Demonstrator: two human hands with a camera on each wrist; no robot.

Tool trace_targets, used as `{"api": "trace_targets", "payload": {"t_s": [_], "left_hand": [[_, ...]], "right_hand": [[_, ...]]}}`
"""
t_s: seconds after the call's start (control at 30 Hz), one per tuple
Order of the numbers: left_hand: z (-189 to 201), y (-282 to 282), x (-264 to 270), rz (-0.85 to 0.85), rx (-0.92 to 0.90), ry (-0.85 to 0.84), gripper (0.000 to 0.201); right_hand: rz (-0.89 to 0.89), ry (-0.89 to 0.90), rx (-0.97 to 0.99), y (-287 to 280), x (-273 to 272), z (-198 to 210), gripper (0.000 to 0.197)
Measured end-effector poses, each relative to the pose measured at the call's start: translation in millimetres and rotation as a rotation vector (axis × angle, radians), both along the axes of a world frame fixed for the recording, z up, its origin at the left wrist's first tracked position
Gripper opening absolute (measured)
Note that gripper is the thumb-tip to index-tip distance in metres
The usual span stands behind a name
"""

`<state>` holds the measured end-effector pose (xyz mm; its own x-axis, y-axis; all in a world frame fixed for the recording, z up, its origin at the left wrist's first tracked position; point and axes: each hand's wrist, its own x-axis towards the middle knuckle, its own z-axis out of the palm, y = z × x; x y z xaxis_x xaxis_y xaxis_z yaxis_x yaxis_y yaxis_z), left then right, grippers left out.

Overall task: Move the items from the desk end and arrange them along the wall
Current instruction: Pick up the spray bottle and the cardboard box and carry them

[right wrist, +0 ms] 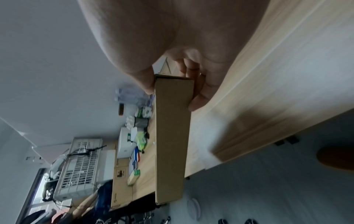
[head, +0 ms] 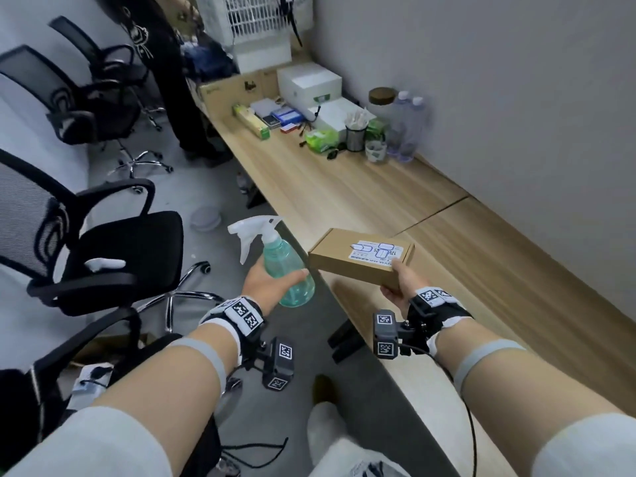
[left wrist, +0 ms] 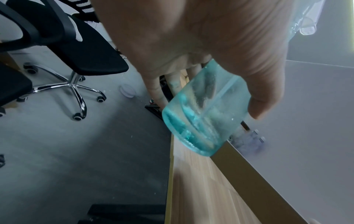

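My left hand [head: 272, 282] grips a teal spray bottle [head: 287, 266] with a white trigger head, held in the air just off the desk's front edge; the left wrist view shows its base [left wrist: 206, 116] between thumb and fingers. My right hand [head: 401, 287] pinches the near corner of a flat brown cardboard box [head: 358, 256] with a white label, thumb on top and fingers beneath. In the right wrist view the box [right wrist: 172, 136] hangs edge-on above the desk. Both items are held over the near part of the wooden desk [head: 344, 194].
Along the wall farther down the desk stand water bottles [head: 407, 127], a lidded jar [head: 382, 98], a mesh pen cup [head: 355, 136], a green packet [head: 321, 139] and white boxes [head: 309, 82]. Black office chairs [head: 103, 249] fill the floor at left. A person stands at the far end.
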<state>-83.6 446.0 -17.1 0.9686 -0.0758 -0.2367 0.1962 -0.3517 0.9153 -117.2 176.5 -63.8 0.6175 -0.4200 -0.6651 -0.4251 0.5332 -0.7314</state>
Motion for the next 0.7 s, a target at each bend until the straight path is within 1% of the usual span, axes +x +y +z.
{"api": "trace_targets", "payload": {"t_s": [0.17,0.27,0.33,0.43,0.53,0.7], "left_hand": [[0.9,28.4,99.5,0.095,0.057,0.015,0.053],[7.5,46.0,157.8,0.141,0.077,0.02,0.064],[14.8,54.7,192.2,0.156,0.066,0.021,0.07],[24.3,63.1,243.1,0.16,0.044,-0.006,0.065],[27.2,64.6,293.3,0.135,0.041,-0.021,0.056],[10.1,61.6,385.8,0.086,0.023,-0.03,0.055]], "right_hand": [[0.063,0.007,0.019,28.5,120.2,-19.1,0.046],[0.087,0.012,-0.032,41.5,185.2,-16.0,0.044],[0.101,0.003,-0.041,48.8,222.5,-9.4,0.038],[0.124,-0.018,-0.05,55.7,273.3,-0.6,0.031],[0.111,-0.012,-0.048,55.7,318.5,-0.2,0.036],[0.026,0.013,-0.074,57.5,390.9,-4.2,0.036]]}}
